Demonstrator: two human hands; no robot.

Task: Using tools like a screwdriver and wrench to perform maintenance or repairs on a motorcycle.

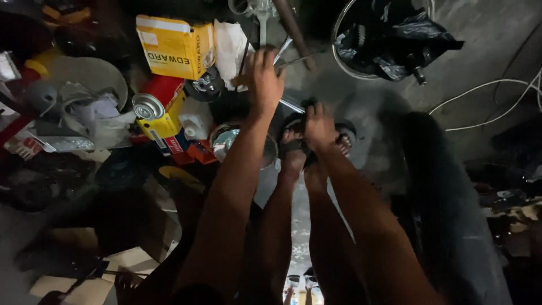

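Observation:
My left hand reaches forward over the cluttered floor, fingers curled on a thin metal rod that lies among other long tools. My right hand is lower and closer, just above my sandalled feet, closed around a small dark part whose shape is lost in the dim light. Both bare forearms run up from the bottom of the view, with my legs between them.
A yellow cardboard box and a white rag lie left of my left hand. Below them sit a yellow-and-red can, a white bottle and a shiny round metal housing. A wheel rim holding black plastic, a white cable and a dark tyre are on the right.

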